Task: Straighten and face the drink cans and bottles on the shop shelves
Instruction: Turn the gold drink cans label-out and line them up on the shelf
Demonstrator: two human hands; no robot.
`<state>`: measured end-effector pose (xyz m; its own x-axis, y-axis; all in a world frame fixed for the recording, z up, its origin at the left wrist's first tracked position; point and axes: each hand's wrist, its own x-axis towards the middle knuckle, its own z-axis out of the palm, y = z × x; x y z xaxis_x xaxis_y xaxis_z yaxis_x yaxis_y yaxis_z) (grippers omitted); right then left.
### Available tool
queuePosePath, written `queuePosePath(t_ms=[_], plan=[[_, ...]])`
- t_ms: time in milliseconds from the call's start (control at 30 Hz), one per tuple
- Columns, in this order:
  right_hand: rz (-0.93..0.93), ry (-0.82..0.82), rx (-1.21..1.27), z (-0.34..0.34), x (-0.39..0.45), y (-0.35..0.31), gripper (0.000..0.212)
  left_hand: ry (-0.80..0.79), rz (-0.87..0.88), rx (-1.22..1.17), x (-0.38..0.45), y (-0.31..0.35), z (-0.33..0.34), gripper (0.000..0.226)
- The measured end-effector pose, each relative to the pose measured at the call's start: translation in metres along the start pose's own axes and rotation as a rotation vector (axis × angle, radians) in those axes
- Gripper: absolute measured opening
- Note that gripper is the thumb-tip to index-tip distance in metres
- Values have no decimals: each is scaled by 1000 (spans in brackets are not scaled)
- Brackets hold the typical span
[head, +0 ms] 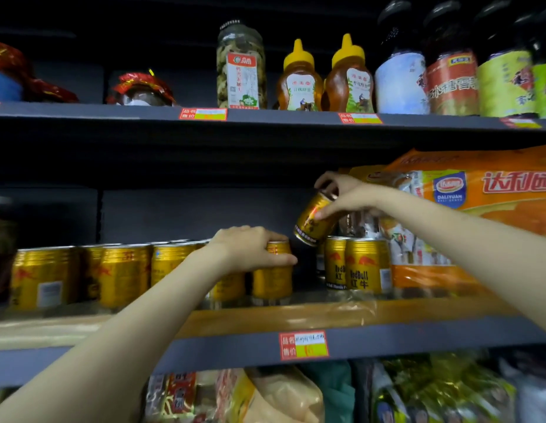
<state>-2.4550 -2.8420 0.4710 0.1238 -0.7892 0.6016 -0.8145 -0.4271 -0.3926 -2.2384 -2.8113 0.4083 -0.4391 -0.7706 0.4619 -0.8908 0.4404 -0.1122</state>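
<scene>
While the left hand (pixel 250 248) grips an upright gold Red Bull can (pixel 272 276) on the shelf (pixel 387 340), the right hand (pixel 348 196) holds a tilted can (pixel 312 222) aloft.

Both arms outstretched, left hand (pixel 250 248) and right hand (pixel 348 195) fingers curled

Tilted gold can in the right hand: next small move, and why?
Probably lower it upright into the dark gap between the can under the left hand and the two Red Bull cans. The right hand holds the tilted can just above that gap.
</scene>
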Motion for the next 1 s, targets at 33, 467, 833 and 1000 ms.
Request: queuePosePath(t_ms=[33, 467, 833, 1000], plan=[[-6, 52, 65, -4, -12, -2, 64, 41, 5, 16, -2, 0, 1, 64], [-95, 138, 614, -24, -122, -77, 59, 361, 259, -1064, -58, 12, -6, 54], [-143, 137, 609, 33, -140, -105, 43, 243, 125, -1733, -106, -16, 5, 56], [69, -61, 907, 45, -144, -117, 48, 693, 388, -989, -115, -33, 7, 64]])
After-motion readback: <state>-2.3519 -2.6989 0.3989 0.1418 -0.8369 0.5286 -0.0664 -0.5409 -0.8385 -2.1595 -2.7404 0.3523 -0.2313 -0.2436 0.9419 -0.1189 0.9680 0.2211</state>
